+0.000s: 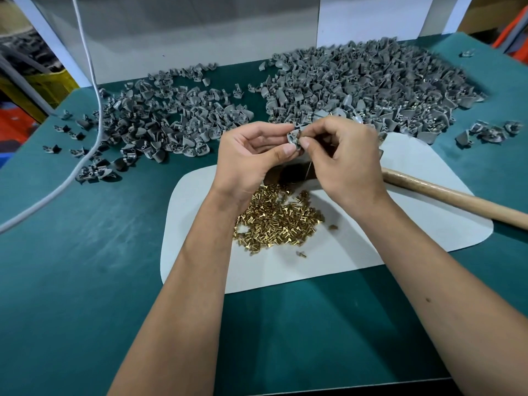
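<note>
My left hand (251, 155) pinches a small grey plastic part (293, 137) between thumb and fingers, above the white mat (400, 224). My right hand (343, 155) meets it from the right, its thumb and forefinger pinching something small against the part; it looks like a brass insert, mostly hidden. A heap of brass inserts (277, 218) lies on the mat below my wrists. Behind the hands spread two piles of grey parts, a big one (371, 81) on the right and a looser one (160, 115) on the left.
A wooden handle (457, 200) lies across the mat's right side. A dark block (291, 174) sits under my hands. A grey cable (94, 110) hangs down and crosses the green table (85, 281) on the left. White panels stand behind the piles.
</note>
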The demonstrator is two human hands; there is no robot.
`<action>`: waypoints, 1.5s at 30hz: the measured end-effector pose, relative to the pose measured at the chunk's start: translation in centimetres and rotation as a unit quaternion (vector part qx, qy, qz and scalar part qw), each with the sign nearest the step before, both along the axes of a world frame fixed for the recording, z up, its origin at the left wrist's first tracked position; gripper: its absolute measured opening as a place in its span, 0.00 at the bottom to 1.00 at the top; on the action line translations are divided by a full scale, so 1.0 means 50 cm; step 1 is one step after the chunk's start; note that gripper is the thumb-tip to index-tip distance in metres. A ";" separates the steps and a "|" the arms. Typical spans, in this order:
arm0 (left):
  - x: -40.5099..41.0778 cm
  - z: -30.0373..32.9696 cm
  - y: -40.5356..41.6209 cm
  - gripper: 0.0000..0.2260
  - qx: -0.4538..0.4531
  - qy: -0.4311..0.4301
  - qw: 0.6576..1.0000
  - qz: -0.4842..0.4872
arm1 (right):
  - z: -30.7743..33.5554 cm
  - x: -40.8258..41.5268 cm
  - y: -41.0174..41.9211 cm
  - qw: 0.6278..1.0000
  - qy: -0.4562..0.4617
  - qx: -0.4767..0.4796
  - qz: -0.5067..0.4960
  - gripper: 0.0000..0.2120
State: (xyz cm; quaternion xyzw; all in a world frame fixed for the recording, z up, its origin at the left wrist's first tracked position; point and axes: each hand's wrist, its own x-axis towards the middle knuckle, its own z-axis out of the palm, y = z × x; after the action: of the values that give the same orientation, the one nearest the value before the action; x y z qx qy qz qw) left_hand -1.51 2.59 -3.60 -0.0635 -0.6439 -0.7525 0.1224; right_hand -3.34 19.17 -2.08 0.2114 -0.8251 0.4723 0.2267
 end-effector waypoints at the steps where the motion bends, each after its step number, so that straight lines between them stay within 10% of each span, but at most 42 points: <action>1: 0.000 0.000 0.002 0.14 0.002 -0.001 1.000 0.004 | 0.000 0.002 -0.001 1.000 0.010 0.006 -0.006 0.03; 22: 0.006 0.004 0.023 0.13 -0.055 -0.011 0.997 0.045 | 0.006 -0.008 0.021 0.999 -0.031 0.013 0.009 0.06; 31: 0.008 0.008 0.014 0.12 0.031 -0.035 0.999 0.021 | 0.025 -0.034 0.086 0.967 0.013 -0.027 -0.255 0.16; 38: 0.010 0.014 0.017 0.11 0.032 -0.050 0.998 0.001 | 0.019 -0.008 0.046 0.988 0.122 0.093 0.029 0.07; 45: 0.014 0.019 0.022 0.07 0.055 -0.079 0.995 -0.023 | 0.009 -0.013 0.043 0.985 0.133 0.095 0.048 0.03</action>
State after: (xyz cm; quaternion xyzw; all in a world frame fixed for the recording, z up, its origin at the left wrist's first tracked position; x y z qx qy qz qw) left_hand -0.83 3.70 -2.65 -0.0117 -0.6074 -0.7922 0.0573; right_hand -4.01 21.31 -1.61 0.3322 -0.8175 0.3701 0.2905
